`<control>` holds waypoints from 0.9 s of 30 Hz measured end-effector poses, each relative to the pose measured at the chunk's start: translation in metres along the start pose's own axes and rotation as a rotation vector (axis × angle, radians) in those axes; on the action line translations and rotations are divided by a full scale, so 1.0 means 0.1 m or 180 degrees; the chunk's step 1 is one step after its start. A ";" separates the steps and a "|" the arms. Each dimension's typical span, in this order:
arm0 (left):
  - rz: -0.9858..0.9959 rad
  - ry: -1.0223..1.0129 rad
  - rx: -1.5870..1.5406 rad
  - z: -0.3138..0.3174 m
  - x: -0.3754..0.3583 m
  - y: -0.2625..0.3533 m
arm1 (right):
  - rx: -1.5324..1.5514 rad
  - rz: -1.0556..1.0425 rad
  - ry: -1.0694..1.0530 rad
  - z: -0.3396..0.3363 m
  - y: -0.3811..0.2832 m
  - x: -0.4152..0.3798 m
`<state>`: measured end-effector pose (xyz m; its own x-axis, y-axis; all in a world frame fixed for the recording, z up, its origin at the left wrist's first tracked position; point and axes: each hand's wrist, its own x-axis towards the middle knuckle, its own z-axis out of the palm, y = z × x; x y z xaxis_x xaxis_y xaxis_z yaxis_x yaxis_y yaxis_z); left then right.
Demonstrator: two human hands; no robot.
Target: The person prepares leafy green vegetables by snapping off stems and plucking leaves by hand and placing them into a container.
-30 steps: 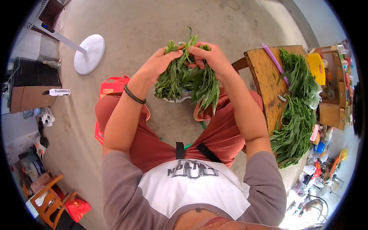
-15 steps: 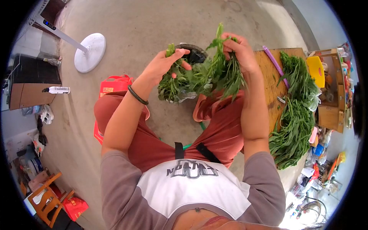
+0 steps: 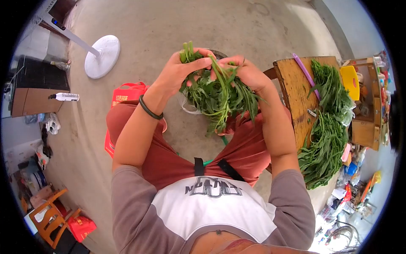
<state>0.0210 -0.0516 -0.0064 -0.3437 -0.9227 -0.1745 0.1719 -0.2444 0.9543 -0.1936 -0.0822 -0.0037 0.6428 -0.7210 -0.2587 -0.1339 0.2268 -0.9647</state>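
Observation:
My left hand (image 3: pixel 179 72) is closed round a bunch of leafy green stems (image 3: pixel 201 95), whose cut ends stick up above the thumb. My right hand (image 3: pixel 247 74) is closed on more of the greens, close beside my left, with leaves hanging below both hands. Behind the leaves a dark bucket (image 3: pixel 218 54) shows only at its rim. To the right, a wooden table (image 3: pixel 292 84) bears two heaps of long leafy greens (image 3: pixel 323 148) and a purple strip (image 3: pixel 306 74).
A red bag (image 3: pixel 127 93) stands beside my left knee. At the upper left is a white round stand base (image 3: pixel 102 57), with a white bottle (image 3: pixel 67 97) lower down. A wooden chair (image 3: pixel 50 220) is at the lower left, and a yellow stool (image 3: pixel 349 82) at the right.
My right hand has moved left and down to meet my left hand, bringing its greens along. The leaves now hang lower and cover more of the bucket.

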 end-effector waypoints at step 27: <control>-0.0349 0.0227 0.1344 -0.09 0.04 -0.11 | -0.2872 -0.1162 0.1026 0.05 0.07 0.02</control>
<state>0.0260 -0.0549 -0.0202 -0.2717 -0.9200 -0.2823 -0.2595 -0.2125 0.9421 -0.1894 -0.0785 -0.0110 0.5426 -0.8192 0.1857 -0.5738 -0.5230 -0.6303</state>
